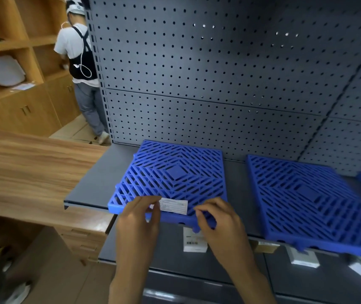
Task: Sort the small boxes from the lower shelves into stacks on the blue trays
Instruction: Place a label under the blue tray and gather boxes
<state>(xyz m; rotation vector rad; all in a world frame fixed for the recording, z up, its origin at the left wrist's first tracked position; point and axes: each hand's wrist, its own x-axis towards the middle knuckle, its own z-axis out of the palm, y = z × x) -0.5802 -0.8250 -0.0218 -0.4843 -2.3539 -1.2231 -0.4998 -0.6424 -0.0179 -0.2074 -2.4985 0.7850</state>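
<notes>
Box (pixel 173 206) in left hand (pixel 139 218) at tray (pixel 175 172) front edge

A shop or stockroom is suggested. Retail-style shelving is seen at twelve o'clock: a dark grey perforated metal back panel (pixel 219 62) above a flat grey metal shelf (pixel 100 183). At six o'clock small white barcoded boxes (pixel 194 242) are stored, and light wooden wall cabinets (pixel 21 113) are fitted at ten o'clock.

Single head-worn wide view, forward and down, close over the left blue tray (pixel 176 172)
</notes>
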